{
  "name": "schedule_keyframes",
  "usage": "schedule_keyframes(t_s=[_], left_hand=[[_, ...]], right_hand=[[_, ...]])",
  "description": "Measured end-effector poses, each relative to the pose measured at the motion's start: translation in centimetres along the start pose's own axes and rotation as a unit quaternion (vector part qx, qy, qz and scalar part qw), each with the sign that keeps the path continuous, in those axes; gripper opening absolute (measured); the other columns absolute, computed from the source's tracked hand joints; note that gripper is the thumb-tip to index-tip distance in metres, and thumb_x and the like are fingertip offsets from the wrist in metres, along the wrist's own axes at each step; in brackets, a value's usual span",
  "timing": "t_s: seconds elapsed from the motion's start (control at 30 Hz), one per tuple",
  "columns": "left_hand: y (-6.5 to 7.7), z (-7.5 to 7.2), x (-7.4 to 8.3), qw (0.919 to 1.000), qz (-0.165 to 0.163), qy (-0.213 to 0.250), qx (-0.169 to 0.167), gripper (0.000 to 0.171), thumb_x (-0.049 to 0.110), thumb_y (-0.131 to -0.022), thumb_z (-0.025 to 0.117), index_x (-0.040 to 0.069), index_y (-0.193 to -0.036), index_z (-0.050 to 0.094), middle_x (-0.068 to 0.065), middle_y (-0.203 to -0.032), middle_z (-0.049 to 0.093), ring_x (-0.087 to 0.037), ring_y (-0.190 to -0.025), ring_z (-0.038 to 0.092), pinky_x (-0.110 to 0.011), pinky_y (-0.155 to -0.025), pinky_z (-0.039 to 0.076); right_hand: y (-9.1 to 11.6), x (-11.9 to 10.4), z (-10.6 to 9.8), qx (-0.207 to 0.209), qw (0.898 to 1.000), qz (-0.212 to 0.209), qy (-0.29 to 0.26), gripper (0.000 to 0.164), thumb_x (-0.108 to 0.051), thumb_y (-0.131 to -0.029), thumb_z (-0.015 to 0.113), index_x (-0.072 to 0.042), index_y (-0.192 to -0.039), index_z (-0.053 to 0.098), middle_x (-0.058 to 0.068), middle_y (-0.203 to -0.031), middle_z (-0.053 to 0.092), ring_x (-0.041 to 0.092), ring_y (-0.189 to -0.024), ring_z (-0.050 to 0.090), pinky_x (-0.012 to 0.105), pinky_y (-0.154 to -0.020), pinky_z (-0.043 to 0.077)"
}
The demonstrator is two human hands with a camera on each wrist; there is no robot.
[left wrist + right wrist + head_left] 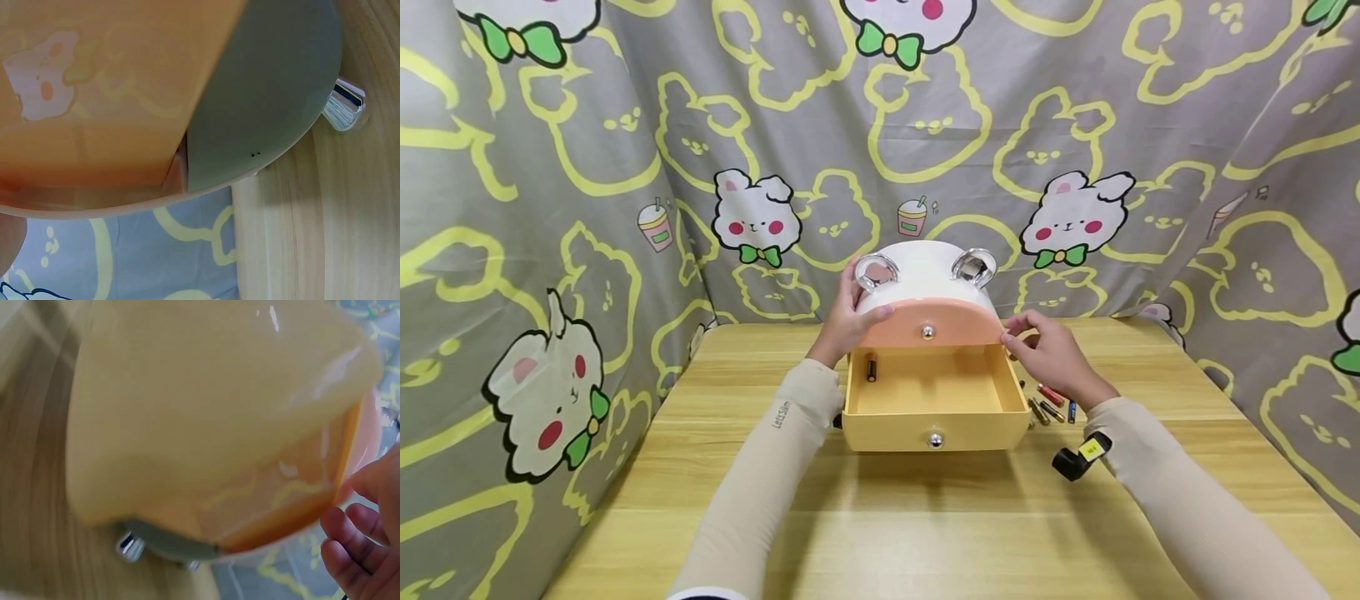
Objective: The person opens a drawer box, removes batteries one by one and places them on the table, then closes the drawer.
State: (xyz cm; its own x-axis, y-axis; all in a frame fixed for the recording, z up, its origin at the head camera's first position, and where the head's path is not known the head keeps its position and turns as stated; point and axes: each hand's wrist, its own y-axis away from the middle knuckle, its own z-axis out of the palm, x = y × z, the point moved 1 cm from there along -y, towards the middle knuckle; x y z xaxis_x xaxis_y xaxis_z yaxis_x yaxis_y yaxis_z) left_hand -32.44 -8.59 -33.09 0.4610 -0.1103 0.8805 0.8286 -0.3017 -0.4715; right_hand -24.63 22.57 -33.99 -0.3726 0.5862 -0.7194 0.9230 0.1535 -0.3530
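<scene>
A small two-drawer storage box (917, 267) with a white rounded top and silver ring ears stands on the table. Its lower yellow drawer (936, 429) is pulled out, and a dark battery (872, 368) lies inside at the left. The upper orange-pink drawer (895, 329) looks closed in the head view. My left hand (847, 321) holds the box's left side, its thumb across the front. At the opposite side, my right hand (1052, 350) has curled fingers, with thumb and fingertip (353, 487) at the right edge of the upper drawer front.
Several loose batteries (1051, 396) lie on the wooden table (925, 525) right of the yellow drawer, close under my right hand. A patterned grey curtain (820, 125) closes off the back and both sides. A black strap (1078, 458) hangs at my right wrist.
</scene>
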Motion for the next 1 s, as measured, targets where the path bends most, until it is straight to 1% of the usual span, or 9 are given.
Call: schedule_keyframes(t_s=[0.17,0.27,0.37,0.57,0.7,0.77,0.93,1.0], left_hand=[[0.5,0.4,1.6,1.0,0.0,-0.002,-0.003,0.095,-0.005,-0.081,0.066,0.005,-0.152,0.004,-0.027,-0.143,0.037,-0.024,-0.123,0.042,-0.031,-0.104,0.034],[0.9,0.7,2.6,1.0,0.002,-0.006,-0.001,0.094,-0.003,-0.08,0.067,0.004,-0.151,0.006,-0.027,-0.143,0.038,-0.024,-0.124,0.042,-0.031,-0.104,0.034],[1.0,0.8,2.8,1.0,0.001,-0.006,-0.002,0.094,-0.002,-0.081,0.068,0.005,-0.151,0.006,-0.028,-0.143,0.037,-0.025,-0.124,0.041,-0.032,-0.105,0.033],[0.9,0.9,2.8,0.9999,-0.006,-0.014,-0.002,0.093,-0.005,-0.081,0.065,0.005,-0.152,0.005,-0.028,-0.145,0.035,-0.026,-0.127,0.039,-0.033,-0.106,0.031],[0.9,0.9,2.8,0.9998,-0.009,-0.017,0.001,0.093,-0.006,-0.081,0.065,0.005,-0.152,0.004,-0.029,-0.146,0.033,-0.026,-0.129,0.038,-0.033,-0.107,0.031],[0.8,0.6,2.3,0.9999,-0.009,-0.013,0.001,0.094,-0.007,-0.081,0.065,0.005,-0.152,0.004,-0.029,-0.146,0.033,-0.026,-0.128,0.038,-0.033,-0.106,0.031],[0.2,0.2,0.5,1.0,-0.006,-0.005,0.005,0.097,-0.006,-0.082,0.067,0.011,-0.153,0.004,-0.025,-0.147,0.035,-0.025,-0.129,0.038,-0.034,-0.107,0.03],[0.2,0.2,0.3,0.9999,-0.005,-0.01,0.008,0.097,-0.005,-0.082,0.068,0.013,-0.153,0.005,-0.022,-0.147,0.036,-0.024,-0.129,0.038,-0.033,-0.108,0.03]], right_hand=[[-0.1,-1.8,-0.1,0.005,0.999,-0.017,-0.029,0.019,-0.016,-0.095,0.063,0.0,-0.106,0.06,0.013,-0.09,0.059,0.017,-0.063,0.06,0.026,-0.057,0.05],[-0.1,-2.5,-0.1,-0.002,0.999,-0.028,-0.035,0.016,-0.013,-0.095,0.064,0.001,-0.103,0.061,0.013,-0.088,0.059,0.02,-0.061,0.059,0.026,-0.056,0.049],[0.0,-3.0,0.1,-0.015,0.999,-0.037,-0.033,0.013,-0.01,-0.094,0.064,0.0,-0.1,0.062,0.012,-0.087,0.061,0.022,-0.062,0.058,0.026,-0.055,0.049],[-0.1,-3.7,0.4,-0.032,0.998,-0.057,-0.005,0.008,-0.01,-0.092,0.066,-0.003,-0.095,0.063,0.007,-0.083,0.061,0.021,-0.07,0.054,0.026,-0.06,0.046],[-0.2,-4.4,0.8,-0.051,0.996,-0.067,0.004,0.006,-0.009,-0.092,0.067,-0.005,-0.094,0.064,0.005,-0.083,0.061,0.022,-0.074,0.054,0.027,-0.064,0.046],[-0.3,-4.6,1.0,-0.065,0.995,-0.071,0.003,0.006,-0.009,-0.092,0.067,-0.004,-0.095,0.065,0.005,-0.084,0.062,0.021,-0.075,0.055,0.028,-0.066,0.047],[-0.5,-5.0,1.6,-0.092,0.992,-0.091,0.008,0.006,-0.007,-0.09,0.068,-0.003,-0.095,0.065,0.004,-0.084,0.064,0.019,-0.076,0.058,0.03,-0.068,0.049],[-0.5,-5.1,1.8,-0.102,0.99,-0.099,0.008,0.005,-0.006,-0.09,0.068,-0.003,-0.094,0.065,0.003,-0.084,0.064,0.018,-0.075,0.058,0.031,-0.068,0.05]])
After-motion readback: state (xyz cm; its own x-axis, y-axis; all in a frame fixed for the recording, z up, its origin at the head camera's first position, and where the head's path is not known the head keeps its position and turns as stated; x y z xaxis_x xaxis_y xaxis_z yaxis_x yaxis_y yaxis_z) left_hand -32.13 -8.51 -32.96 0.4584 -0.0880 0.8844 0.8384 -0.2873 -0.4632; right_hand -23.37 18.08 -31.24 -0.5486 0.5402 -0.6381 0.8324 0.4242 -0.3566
